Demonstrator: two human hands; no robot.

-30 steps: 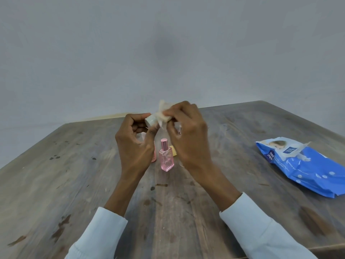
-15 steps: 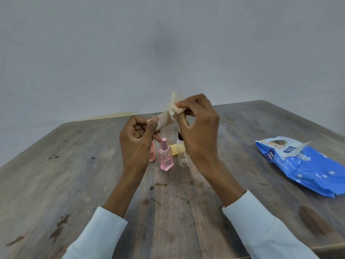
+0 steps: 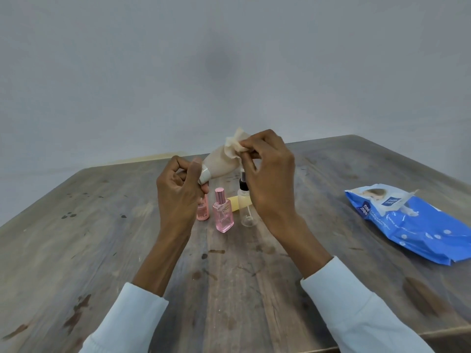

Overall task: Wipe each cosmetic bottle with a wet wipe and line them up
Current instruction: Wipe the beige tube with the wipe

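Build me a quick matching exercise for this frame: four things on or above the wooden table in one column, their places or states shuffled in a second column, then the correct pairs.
Things:
1. beige tube with a white cap
2. square pink glass bottle
3. clear bottle with a black spray top
4. blue wet-wipe pack

Places or states:
A. lying on the table's right side
B. standing in the middle of the row
C. held in the air by its cap end
D. standing partly behind the right hand

Pairs: 1-C, 2-B, 3-D, 4-A

pink bottle [image 3: 223, 215], blue wipes pack [image 3: 418, 228], beige tube [image 3: 219, 165]
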